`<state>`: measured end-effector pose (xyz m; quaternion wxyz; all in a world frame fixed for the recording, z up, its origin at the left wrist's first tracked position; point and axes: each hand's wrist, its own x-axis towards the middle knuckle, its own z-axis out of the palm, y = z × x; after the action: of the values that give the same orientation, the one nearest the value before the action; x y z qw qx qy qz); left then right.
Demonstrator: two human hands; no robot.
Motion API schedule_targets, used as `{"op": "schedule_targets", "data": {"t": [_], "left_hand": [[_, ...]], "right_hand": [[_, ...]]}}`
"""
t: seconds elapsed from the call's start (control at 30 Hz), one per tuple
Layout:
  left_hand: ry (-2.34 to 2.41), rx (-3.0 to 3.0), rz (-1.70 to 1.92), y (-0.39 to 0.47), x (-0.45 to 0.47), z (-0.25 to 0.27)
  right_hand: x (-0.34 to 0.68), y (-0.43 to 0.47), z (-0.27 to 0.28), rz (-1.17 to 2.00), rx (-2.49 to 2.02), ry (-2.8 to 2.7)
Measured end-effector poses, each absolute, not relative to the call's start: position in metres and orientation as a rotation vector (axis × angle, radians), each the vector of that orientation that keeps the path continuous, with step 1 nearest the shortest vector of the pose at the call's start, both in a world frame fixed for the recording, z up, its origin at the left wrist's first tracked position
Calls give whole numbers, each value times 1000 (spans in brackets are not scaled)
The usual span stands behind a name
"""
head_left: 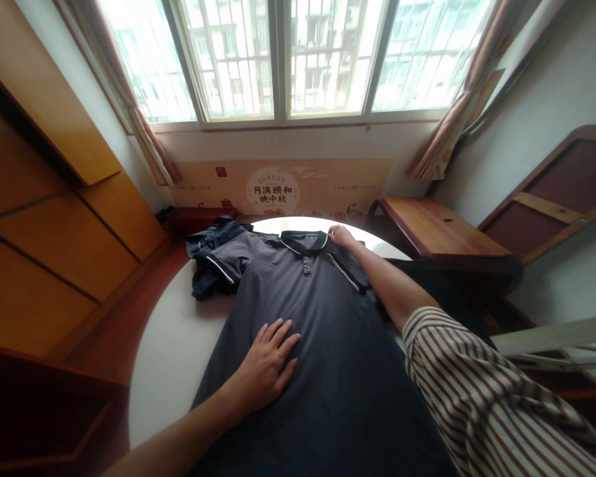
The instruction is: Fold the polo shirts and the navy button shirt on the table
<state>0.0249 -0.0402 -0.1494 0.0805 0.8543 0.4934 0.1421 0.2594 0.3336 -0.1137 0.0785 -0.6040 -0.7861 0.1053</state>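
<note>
Plainly, the polo shirt took up most of the round white worktop, face up, with its collar at the far side and its body running down towards the person. The left hand lay flat on the front of it, fingers a little spread, gripping nothing. The right hand had its grip pinched on the shirt beside the collar, and that forearm, in a striped sleeve, reached across the edge of the shirt's short sleeve and partly hid it.

Over by the other short sleeve, a heap of dark clothes sat bunched on the worktop, crowding that side; the white-trimmed cuff rested against it. Beyond the far rim stood a low wooden table, off to the right, with a framed wooden panel behind it near the wall. A printed banner ran beneath the barred window, between tied curtains. Along the left, a wooden cupboard had its doors closed, hiding whatever it held. Nearer, a dark red shelf unit was too dim inside to make out any contents.
</note>
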Motion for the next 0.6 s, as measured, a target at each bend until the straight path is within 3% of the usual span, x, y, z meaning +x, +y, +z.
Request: {"op": "schedule_targets", "data": {"t": [0.23,0.43,0.6], "left_hand": [[1484,2538,415,-39,24,-149],[1445,2520,578,-34,21,-148],[1681,2321,917,-12,-14,-112]], "right_hand": [[245,274,-100,239,-1796,-2424],[235,136,-112,242,-1415,-2680],[242,25,-134,361,-1120,-2780]]}}
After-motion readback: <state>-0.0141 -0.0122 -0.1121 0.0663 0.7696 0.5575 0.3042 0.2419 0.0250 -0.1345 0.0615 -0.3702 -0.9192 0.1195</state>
